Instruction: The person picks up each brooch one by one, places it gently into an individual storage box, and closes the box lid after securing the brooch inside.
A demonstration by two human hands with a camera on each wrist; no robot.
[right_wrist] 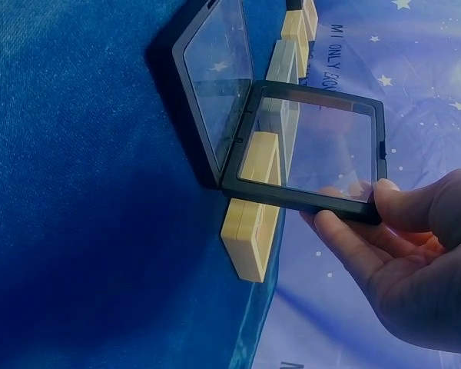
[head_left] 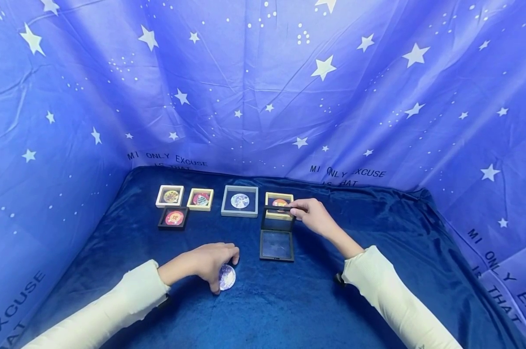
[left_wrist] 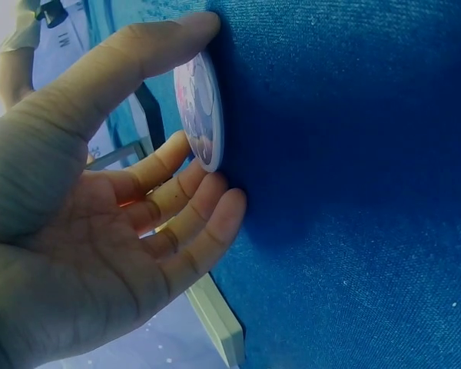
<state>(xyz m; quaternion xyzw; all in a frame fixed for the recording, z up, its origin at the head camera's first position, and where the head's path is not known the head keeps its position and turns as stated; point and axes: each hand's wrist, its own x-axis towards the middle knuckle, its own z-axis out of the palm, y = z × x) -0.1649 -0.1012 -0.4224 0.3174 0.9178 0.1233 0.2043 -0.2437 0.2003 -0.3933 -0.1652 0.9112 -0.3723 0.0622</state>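
Observation:
My left hand [head_left: 210, 259] holds a round picture disc [head_left: 227, 277] by its edge, low over the dark blue cloth. In the left wrist view, the thumb is at one side of this disc [left_wrist: 200, 111] and the curved fingers at the other. My right hand [head_left: 313, 218] pinches the raised half of a hinged black display frame [head_left: 277, 245] near one corner. Both halves of the frame have clear film, and the lower half lies on the cloth. In the right wrist view, the thumb and fingers grip the rim of that frame [right_wrist: 307, 201].
Behind the black frame lies a cream display frame [head_left: 269, 198] with an orange disc. A larger grey frame [head_left: 239, 214] holds a blue-white disc. Further left are two pale frames [head_left: 199, 208] and a smaller black frame [head_left: 162, 224] with a red disc. Starry curtains [head_left: 245, 72] surround the table.

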